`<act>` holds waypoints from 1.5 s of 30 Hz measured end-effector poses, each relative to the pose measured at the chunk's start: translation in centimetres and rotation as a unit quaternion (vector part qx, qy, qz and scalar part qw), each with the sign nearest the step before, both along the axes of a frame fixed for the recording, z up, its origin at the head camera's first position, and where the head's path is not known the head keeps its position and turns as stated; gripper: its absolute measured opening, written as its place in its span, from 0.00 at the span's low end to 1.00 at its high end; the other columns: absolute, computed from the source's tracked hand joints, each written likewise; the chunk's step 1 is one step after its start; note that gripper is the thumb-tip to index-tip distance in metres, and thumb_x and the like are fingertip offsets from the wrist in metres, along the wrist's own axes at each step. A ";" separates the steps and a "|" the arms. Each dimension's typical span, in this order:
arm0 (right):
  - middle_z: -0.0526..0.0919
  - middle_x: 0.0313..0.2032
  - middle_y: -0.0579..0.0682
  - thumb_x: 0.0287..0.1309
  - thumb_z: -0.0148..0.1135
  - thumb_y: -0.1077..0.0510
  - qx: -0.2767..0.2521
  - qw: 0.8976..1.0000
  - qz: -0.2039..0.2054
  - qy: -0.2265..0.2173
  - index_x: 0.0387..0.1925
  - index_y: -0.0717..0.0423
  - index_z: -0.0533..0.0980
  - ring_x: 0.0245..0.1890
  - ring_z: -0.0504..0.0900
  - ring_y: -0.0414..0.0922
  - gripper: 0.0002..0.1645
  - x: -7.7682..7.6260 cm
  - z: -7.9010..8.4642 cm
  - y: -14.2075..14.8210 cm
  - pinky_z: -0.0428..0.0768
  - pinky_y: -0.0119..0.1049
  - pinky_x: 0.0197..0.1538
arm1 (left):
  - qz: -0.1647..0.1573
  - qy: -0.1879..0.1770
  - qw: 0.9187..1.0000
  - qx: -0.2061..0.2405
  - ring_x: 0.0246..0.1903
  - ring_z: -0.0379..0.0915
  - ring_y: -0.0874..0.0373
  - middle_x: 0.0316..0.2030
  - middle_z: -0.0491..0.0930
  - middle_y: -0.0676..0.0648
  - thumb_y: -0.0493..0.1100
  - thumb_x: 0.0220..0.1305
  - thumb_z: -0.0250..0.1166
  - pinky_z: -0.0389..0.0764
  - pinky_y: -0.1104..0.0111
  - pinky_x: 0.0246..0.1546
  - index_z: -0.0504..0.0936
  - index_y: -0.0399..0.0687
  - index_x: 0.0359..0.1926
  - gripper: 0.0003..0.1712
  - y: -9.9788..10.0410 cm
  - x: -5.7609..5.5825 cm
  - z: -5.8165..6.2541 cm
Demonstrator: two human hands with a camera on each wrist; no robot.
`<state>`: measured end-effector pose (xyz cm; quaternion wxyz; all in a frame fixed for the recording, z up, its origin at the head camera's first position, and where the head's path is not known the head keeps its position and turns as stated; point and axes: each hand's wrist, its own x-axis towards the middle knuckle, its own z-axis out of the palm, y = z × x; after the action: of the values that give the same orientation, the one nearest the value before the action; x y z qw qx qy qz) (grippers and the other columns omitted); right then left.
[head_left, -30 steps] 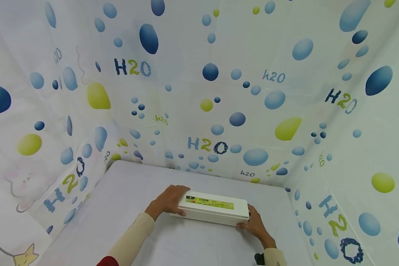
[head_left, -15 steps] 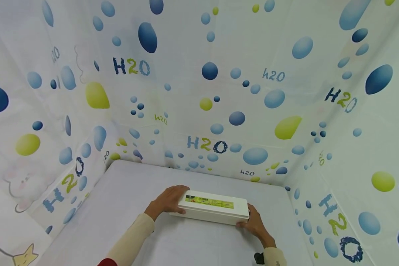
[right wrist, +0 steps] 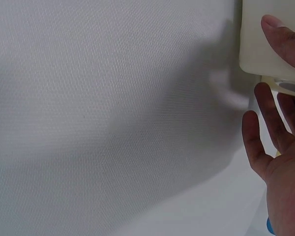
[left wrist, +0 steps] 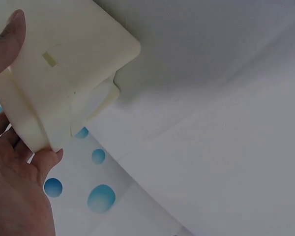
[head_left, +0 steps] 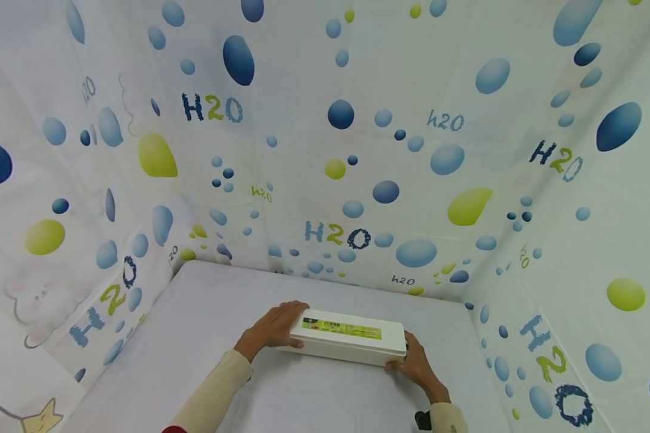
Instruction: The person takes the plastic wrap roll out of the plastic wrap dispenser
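Observation:
A long white lidded box (head_left: 346, 350) with a green-yellow label (head_left: 342, 328) lies on the white-covered table, angled slightly. At its left end my left hand (head_left: 271, 328) grips it, thumb on the near side and fingers over the far edge. The right end is held by my right hand (head_left: 417, 364), with the thumb on the near face and the fingers round the end. The left wrist view shows the box's end (left wrist: 73, 39) between thumb and fingers, with a seam along it. In the right wrist view, the right thumb (right wrist: 282, 39) presses the box while other fingers stand apart from it.
A white table cover (head_left: 211, 288) spreads round the box. White curtains (head_left: 292, 162) with blue and green drops and H2O lettering stand behind and at both sides. A dark object (head_left: 422, 420) sits at the right wrist.
The head view has shifted very slightly. Both hands and the box keep the same places and the same hold.

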<state>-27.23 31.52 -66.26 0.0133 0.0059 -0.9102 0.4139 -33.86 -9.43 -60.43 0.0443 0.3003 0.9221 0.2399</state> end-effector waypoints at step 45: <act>0.78 0.67 0.70 0.46 0.88 0.65 -0.014 1.000 0.005 0.002 0.77 0.72 0.64 0.59 0.85 0.64 0.60 0.1 -0.4 0.6 0.85 0.57 0.58 | 0.185 0.064 0.977 0.088 0.64 0.77 0.43 0.72 0.77 0.38 0.61 0.57 0.83 0.78 0.40 0.63 0.67 0.41 0.79 0.58 -10.0 4.9 0.0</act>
<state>-27.16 32.09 -66.62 0.0128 0.0110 -0.9041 0.4270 -28.96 -19.38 -60.43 -0.0863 0.1420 0.9380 0.3041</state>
